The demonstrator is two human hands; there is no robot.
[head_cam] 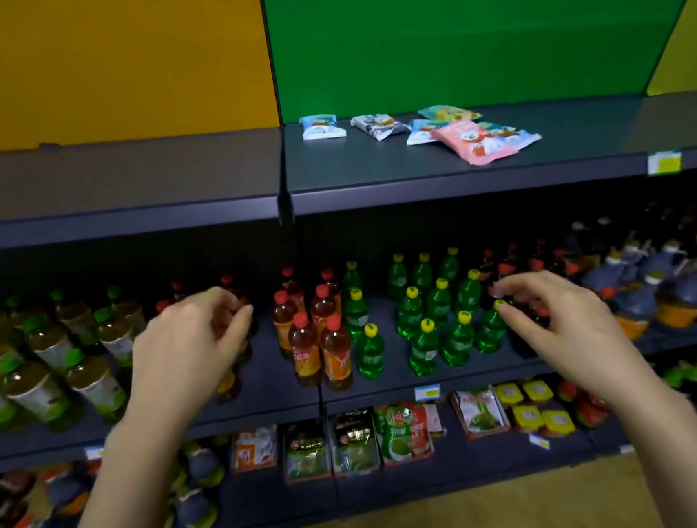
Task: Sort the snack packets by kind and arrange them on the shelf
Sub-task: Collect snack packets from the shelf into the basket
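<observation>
Snack packets (419, 133) are in neither hand. The fingers (237, 317) of the left hand (189, 347) are loosely curled and empty, as are those of the right hand (556, 320). Both hands hover in front of the middle shelf (264, 382), the left before red-capped bottles (320, 343), the right beside green bottles (425, 324). Above, on the top shelf (371, 168), the packets lie loose: a blue-white packet (322, 126) apart at the left, a grey packet (378, 126) near it, and a pink packet (473, 143) overlapping others.
</observation>
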